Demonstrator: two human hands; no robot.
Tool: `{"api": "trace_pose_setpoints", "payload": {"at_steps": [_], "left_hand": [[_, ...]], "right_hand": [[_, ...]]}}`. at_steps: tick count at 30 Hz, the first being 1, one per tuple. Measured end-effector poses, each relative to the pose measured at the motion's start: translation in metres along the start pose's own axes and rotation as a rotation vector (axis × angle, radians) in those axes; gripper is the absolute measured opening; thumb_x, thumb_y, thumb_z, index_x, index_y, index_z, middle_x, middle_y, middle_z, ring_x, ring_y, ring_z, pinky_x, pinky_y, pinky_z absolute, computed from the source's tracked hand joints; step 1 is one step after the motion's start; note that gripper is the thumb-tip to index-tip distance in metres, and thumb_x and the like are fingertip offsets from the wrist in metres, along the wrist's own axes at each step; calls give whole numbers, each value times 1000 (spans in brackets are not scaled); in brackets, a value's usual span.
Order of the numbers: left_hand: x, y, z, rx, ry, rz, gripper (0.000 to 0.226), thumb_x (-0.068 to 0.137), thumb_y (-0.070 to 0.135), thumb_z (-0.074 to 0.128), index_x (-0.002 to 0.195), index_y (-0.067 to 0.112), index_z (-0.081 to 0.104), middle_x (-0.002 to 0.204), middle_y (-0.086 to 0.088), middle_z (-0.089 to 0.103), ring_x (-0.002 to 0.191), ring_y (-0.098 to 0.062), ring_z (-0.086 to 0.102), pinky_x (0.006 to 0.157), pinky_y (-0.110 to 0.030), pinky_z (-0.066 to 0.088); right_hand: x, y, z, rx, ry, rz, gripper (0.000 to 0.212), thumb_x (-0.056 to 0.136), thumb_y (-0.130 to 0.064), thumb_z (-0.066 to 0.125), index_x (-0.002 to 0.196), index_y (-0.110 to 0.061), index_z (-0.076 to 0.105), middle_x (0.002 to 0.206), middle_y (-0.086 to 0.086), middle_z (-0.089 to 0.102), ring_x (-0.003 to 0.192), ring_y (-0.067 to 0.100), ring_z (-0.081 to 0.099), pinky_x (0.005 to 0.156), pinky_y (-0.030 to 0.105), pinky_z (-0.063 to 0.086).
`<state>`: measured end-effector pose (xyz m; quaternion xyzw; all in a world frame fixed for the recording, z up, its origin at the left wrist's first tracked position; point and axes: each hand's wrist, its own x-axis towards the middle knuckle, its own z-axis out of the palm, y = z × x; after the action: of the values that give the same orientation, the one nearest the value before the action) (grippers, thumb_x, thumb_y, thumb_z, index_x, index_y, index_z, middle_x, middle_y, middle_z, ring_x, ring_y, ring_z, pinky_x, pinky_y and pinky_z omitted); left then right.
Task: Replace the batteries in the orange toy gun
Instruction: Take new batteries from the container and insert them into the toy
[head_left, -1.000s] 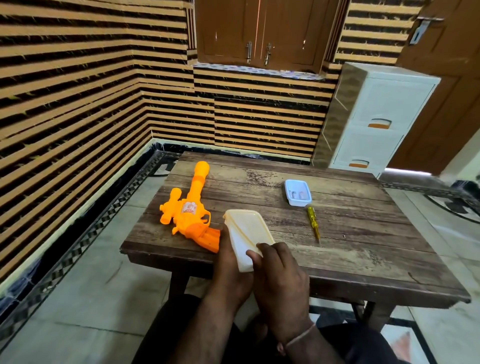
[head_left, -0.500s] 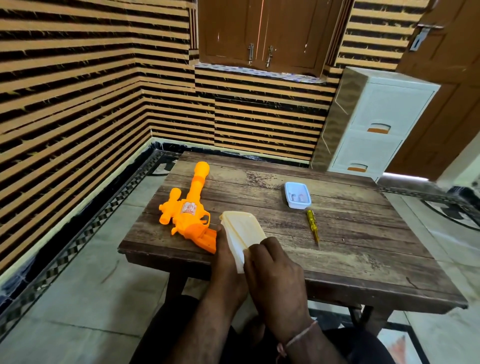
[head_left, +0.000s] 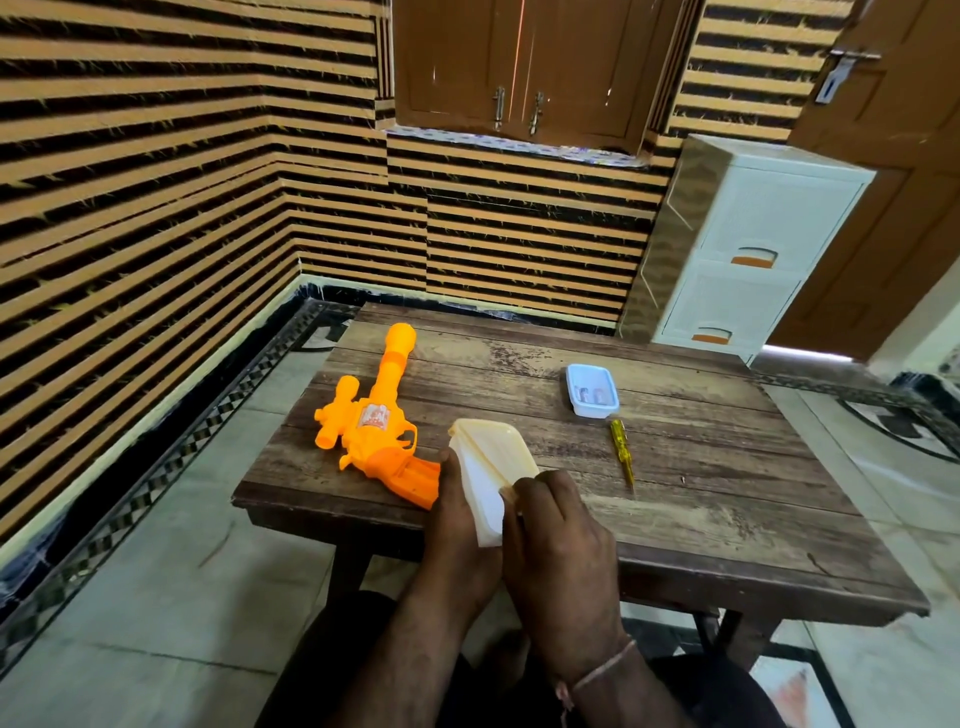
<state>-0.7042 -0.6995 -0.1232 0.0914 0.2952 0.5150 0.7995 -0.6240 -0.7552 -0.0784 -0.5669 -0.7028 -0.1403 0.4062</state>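
Note:
The orange toy gun (head_left: 375, 423) lies flat on the left part of the wooden table (head_left: 675, 499), barrel pointing away from me. Both hands hold a cream plastic box (head_left: 488, 462) over the table's front edge. My left hand (head_left: 457, 525) grips its left side, beside the gun's grip. My right hand (head_left: 561, 540) grips the box's lid at the near right corner, and the lid stands slightly lifted from the base. What is inside the box is hidden. A yellow screwdriver (head_left: 622, 449) lies to the right.
A small blue tray (head_left: 592, 391) with small items inside sits behind the screwdriver. A white drawer unit (head_left: 748, 254) stands behind the table's far right corner. Striped walls lie left and behind; tiled floor surrounds the table.
The cream box has tilted up on its side in my hands, and its lid has parted from the base at the near end. The gun, tray and screwdriver have not moved.

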Motion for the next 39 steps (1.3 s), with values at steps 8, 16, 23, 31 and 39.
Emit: {"api": "trace_pose_setpoints", "payload": {"at_steps": [8,16,23,31,39], "left_hand": [[5,-1,-7,28,-9,-5,78,91,69,40,138,9,51,108,-20,67,97,-31,67,87,-42,50],[19,-5,-3,114,206,113,94,67,81,58,133,14,56,127,-25,61,102,-36,66,76,-42,55],[10,-6,-1,54,52,96,64,96,62,35,124,9,57,96,-17,71,85,-28,70,77,-38,52],[3,1,3,73,0,36,77,90,68,43,137,7,51,104,-19,67,92,-30,68,80,-39,52],[-3,17,-3,94,-95,44,78,86,68,53,137,9,53,110,-20,60,100,-31,61,88,-43,49]], "right_hand": [[0,1,1,2,-5,7,18,89,-25,49,78,-13,58,78,5,57,55,28,57,37,34,39],[0,7,-2,-42,12,38,20,89,-25,48,78,-11,58,78,6,57,54,28,57,38,34,39],[3,13,-1,164,-2,80,23,91,-27,49,80,-10,61,80,4,56,68,26,57,51,39,47],[0,8,-3,6,63,-36,15,92,-23,49,81,-13,55,78,7,57,54,28,57,37,34,41],[-3,14,1,53,-108,-106,21,90,-35,55,80,-17,61,79,1,55,58,23,58,39,34,42]]}}
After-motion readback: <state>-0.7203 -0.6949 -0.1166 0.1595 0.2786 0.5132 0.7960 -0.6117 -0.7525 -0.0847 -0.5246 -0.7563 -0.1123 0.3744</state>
